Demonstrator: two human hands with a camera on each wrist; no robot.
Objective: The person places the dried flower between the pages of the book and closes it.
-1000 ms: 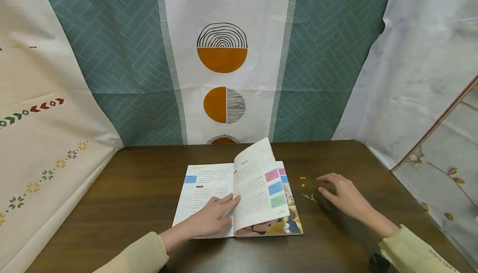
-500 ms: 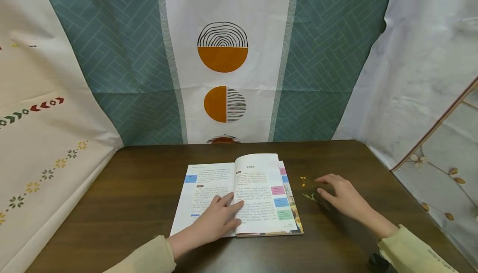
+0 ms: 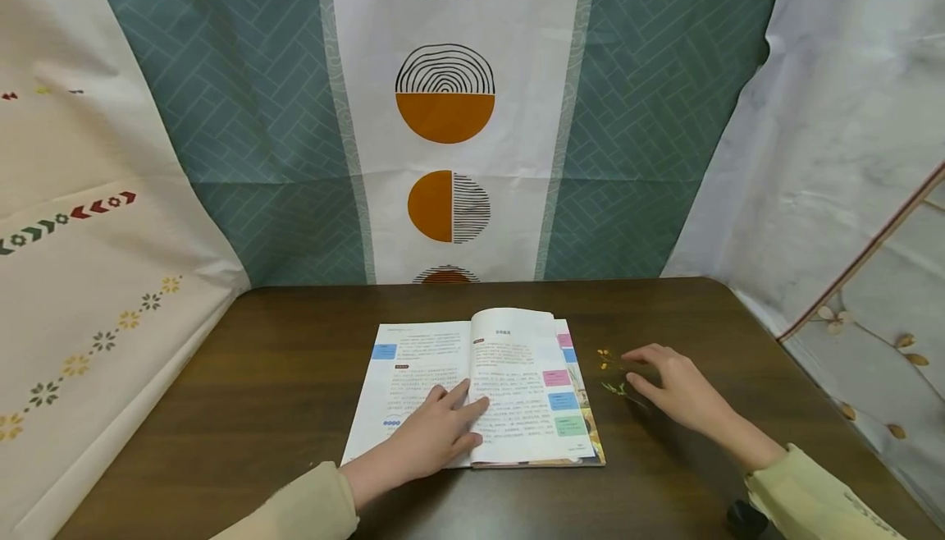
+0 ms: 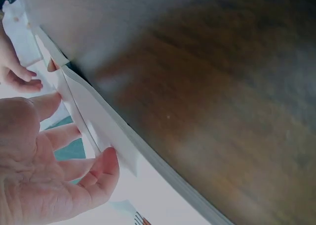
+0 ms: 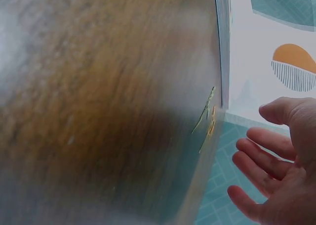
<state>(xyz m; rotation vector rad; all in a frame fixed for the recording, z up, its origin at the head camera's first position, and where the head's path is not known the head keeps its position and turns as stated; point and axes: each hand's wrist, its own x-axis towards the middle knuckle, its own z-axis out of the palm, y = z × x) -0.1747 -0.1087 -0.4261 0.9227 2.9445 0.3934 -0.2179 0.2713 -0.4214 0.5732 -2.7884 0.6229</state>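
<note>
A book [image 3: 517,421] lies open on the brown table, its right page marked with pink, blue and green blocks. That page bulges near the spine, and a strip of the coloured page beneath shows at its right edge. My left hand [image 3: 428,441] rests on the book with fingers spread across the gutter; in the left wrist view its fingers [image 4: 106,168] touch the paper. To the book's right lie a small yellow-flowered sprig [image 3: 604,357] and a thin green sprig [image 3: 614,389]. Beside them my right hand [image 3: 682,392] is held with relaxed fingers, nothing in its grasp.
The wooden table [image 3: 244,392] extends on both sides of the book. A patterned cloth [image 3: 472,138] hangs behind its far edge. Pale cloths drape at the left [image 3: 96,277] and right [image 3: 834,154].
The raised right-hand page has come down and now lies almost flat. My left hand has shifted slightly right along with it, while my right hand has stayed nearly still.
</note>
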